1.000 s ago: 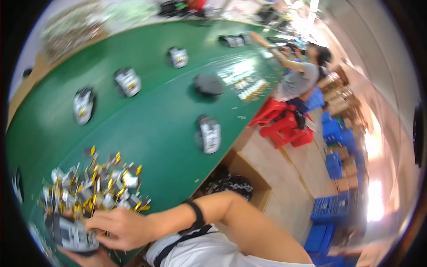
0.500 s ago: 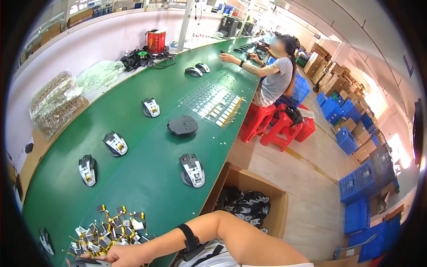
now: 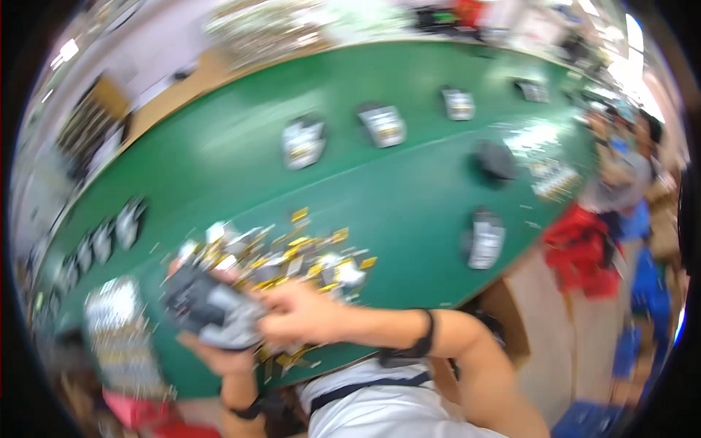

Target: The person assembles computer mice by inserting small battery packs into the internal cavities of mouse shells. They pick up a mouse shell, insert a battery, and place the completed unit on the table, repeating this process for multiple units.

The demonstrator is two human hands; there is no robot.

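Observation:
A grey and black computer mouse (image 3: 208,306), partly disassembled by its look, is held over the near edge of the green table. Underneath it, my left hand (image 3: 219,356) wraps around its body. The fingers of my right hand (image 3: 298,312) are closed at its right end. Motion blur hides the finer detail of the grip. Just beyond both hands lies a loose pile of small battery packs (image 3: 321,259) with yellow tape and wires.
Several opened mice (image 3: 381,125) stand spaced along the green table (image 3: 409,197). At left are a row of mice (image 3: 102,239) and a clear tray (image 3: 120,339) of parts. A dark mouse base (image 3: 496,160) lies right. A person (image 3: 624,175) sits beyond, near red stools (image 3: 588,252).
The view has swung left, so the table shifts right in the picture and blurs. Both hands and the mouse now show, where before only my right hand appeared at the lower edge.

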